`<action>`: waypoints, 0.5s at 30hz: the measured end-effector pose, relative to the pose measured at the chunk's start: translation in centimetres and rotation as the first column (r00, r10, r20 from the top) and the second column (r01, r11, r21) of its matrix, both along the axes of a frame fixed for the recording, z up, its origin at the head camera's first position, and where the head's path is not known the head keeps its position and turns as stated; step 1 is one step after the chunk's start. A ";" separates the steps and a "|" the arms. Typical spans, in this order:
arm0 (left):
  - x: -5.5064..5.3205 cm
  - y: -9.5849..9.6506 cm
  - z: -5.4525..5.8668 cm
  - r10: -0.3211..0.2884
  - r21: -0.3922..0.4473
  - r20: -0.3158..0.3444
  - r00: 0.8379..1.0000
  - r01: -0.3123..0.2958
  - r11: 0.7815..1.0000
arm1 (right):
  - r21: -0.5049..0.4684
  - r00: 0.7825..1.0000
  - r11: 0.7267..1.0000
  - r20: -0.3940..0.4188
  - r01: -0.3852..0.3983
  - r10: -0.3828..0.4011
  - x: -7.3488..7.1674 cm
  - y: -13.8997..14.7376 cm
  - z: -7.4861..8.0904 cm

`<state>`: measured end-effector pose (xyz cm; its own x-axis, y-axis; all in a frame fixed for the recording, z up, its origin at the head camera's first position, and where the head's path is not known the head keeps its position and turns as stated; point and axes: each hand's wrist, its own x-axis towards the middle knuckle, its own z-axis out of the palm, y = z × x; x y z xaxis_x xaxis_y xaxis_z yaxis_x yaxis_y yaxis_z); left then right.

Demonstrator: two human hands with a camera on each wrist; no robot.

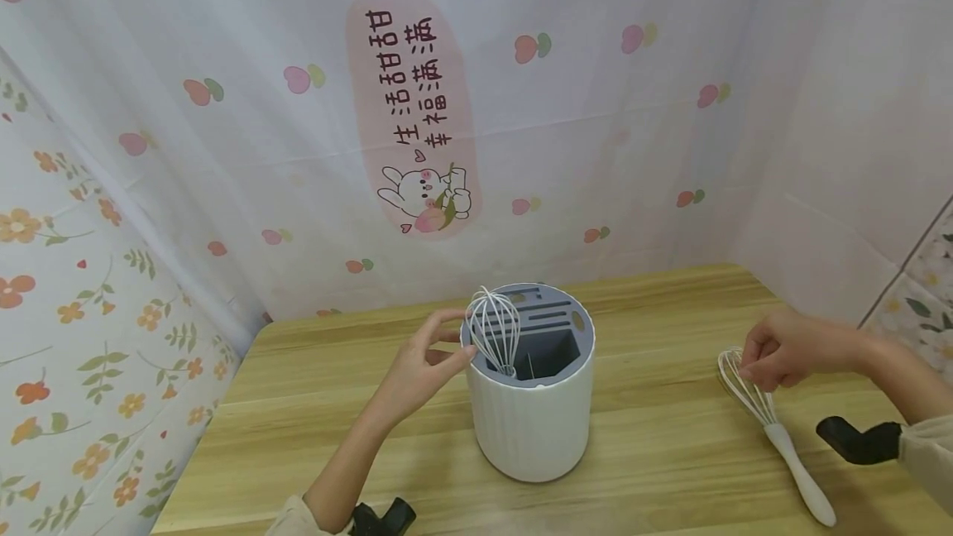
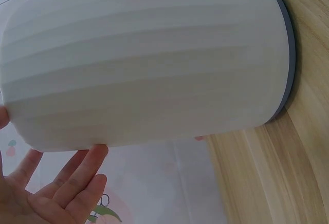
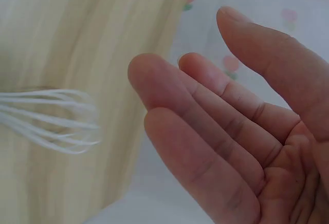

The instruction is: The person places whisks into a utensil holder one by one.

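Fingers of the L hand (image 1: 419, 366) were spread apart, tips touching the top end of the white holder (image 1: 530, 433), which stood upright mid-table. R hand (image 1: 807, 346) hung by the wire end of the loose whisk (image 1: 783, 444), fingers loosely bent, thumb apart; R wrist view showed nothing gripped, wires a bit off. Step in hand looked like L steadying, R near the whisk. To do it well, L prob. needed just light, even pressure under the rim, clear of the opening, b/c a sideways shove could've tipped it. R was better placed at the handle, since thin wires would likely flex under a pinch.

Materials: holder wall was matte, prob. plastic, w/ soft vertical ribs & a blue-gray base band; its blue-gray insert (image 1: 587, 346) had slots, oval holes & a big angular opening. Small whisk (image 1: 497, 333) stood in that, wires up, handle end hidden. Loose whisk lay on the wood-grain table (image 1: 655, 437): looped white wires, smooth rounded handle. Backdrop cloth (image 1: 596, 131) was creased, w/ fruit prints.
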<state>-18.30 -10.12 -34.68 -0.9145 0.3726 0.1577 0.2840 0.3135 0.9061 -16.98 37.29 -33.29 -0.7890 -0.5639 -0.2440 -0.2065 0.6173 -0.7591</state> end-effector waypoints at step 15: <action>0.1 0.0 0.1 0.011 -0.001 -0.006 1.000 -0.011 1.000 | -0.044 0.991 0.998 0.128 0.052 -0.046 1.1 3.8 -5.3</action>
